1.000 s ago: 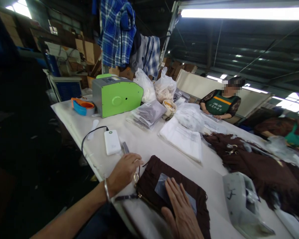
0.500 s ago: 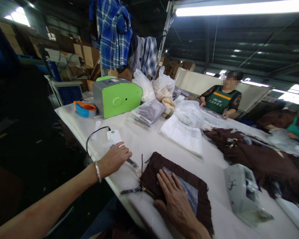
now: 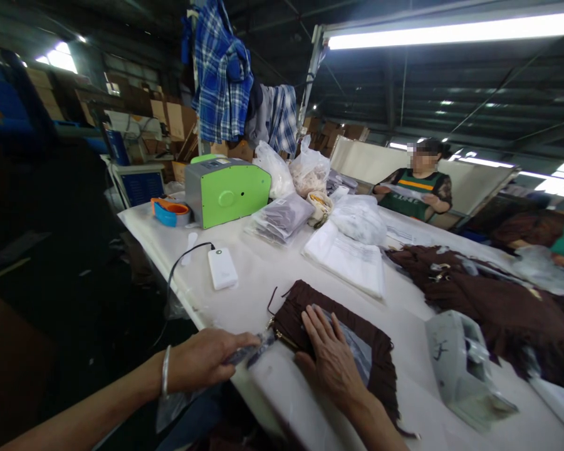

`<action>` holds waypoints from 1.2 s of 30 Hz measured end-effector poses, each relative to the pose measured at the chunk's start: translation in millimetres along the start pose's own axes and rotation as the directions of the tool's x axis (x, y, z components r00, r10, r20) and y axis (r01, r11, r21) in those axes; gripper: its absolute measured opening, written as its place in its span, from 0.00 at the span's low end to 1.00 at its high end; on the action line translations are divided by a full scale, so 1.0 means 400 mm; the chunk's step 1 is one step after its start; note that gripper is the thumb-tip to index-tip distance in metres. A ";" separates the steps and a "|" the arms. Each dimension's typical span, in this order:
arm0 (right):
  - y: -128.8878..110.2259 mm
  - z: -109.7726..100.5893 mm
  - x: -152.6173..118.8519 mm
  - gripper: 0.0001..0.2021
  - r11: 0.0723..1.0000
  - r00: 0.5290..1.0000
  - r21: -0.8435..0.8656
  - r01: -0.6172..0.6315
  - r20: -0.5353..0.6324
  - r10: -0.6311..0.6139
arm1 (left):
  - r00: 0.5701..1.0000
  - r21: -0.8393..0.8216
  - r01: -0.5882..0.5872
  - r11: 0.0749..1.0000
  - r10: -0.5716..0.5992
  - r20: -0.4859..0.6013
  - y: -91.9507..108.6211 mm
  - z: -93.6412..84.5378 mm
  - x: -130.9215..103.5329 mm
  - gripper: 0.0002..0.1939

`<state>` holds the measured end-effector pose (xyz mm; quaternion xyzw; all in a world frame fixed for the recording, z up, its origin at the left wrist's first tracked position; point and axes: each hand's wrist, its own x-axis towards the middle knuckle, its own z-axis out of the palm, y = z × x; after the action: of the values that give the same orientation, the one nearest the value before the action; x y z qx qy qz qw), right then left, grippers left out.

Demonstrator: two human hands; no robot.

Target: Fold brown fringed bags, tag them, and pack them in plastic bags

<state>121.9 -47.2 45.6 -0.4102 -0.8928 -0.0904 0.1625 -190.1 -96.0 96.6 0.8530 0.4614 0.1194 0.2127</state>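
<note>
A brown gathered fabric pouch (image 3: 380, 351) lies on the white table near its front edge, with a clear plastic patch over its middle. My right hand (image 3: 333, 354) rests flat on the pouch and plastic, fingers stretched out. At the pouch's left corner, a plastic-wrapped strap (image 3: 264, 343) hangs from metal hardware beside a zipper. My left hand (image 3: 209, 358), with a bracelet at the wrist, pinches this strap by the table edge; part of it is hidden under the fingers. A clear plastic piece dangles below that hand.
A white power bank (image 3: 222, 269) with a black cable lies left. Behind are a green machine (image 3: 237, 194), an orange-and-blue tape holder (image 3: 170, 213), and white plastic bags (image 3: 345, 260). At right stand a grey dispenser (image 3: 455, 369) and brown goods (image 3: 479, 294). A co-worker (image 3: 416, 188) handles a sheet across the table.
My left hand has moved down toward the table edge, drawing the strap with it and uncovering the power bank. My right hand stays on the pouch. The co-worker has lifted a sheet.
</note>
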 end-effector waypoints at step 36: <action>-0.075 0.013 -0.130 0.11 0.969 0.941 0.125 -0.215 -0.240 0.239 | 0.990 0.386 -0.125 0.914 0.140 -0.009 -0.040 0.007 0.270 0.06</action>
<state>129.5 -101.8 21.0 -0.4871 -0.8148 -0.0791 0.3043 -141.8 1.3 87.2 0.9051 0.4208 0.0562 0.0242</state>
